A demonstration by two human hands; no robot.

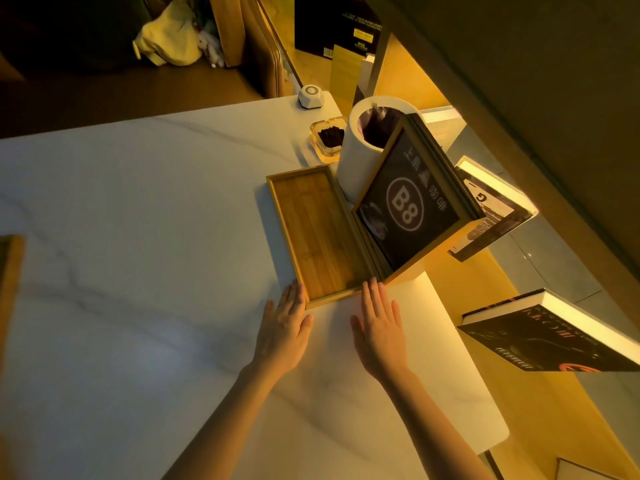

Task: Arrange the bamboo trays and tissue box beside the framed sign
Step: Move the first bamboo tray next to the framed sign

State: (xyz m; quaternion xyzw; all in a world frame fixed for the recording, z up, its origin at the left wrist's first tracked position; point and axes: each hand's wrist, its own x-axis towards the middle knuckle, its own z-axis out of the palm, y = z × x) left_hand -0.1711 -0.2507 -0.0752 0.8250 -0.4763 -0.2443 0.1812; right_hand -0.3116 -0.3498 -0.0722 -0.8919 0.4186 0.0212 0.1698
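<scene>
Bamboo, pale and striped along its grain, makes up the long shallow tray (317, 233) lying flat on the white marble table (138, 220), pressed close along the left side of the framed sign (412, 202) marked B8. That sign leans back on its stand, and behind it rises a white cylindrical bin (356, 147) with a dark liner; the tray's far end sits just beside the bin's base, so the tray seems tucked into the corner those 2 things form. Its long axis runs away from the person, from the near edge by the fingertips toward the glass ashtray (329, 138) and the small white call button (310, 96) beyond, tilted slightly leftward at the far end. Both hands lie open and flat, palms down, holding nothing: the left hand (285, 323) touches the tray's near left corner, and the right hand (379, 327) reaches its near right corner with its fingertips. Placed like this, 1 at each corner, they look set to nudge the tray square against the sign's edge rather than lift it. At the far left edge of view a second piece of bamboo (10, 268) shows, mostly cut off, well apart from the sign. No tissue box is identifiable, so that part of the arrangement appears not yet done.
</scene>
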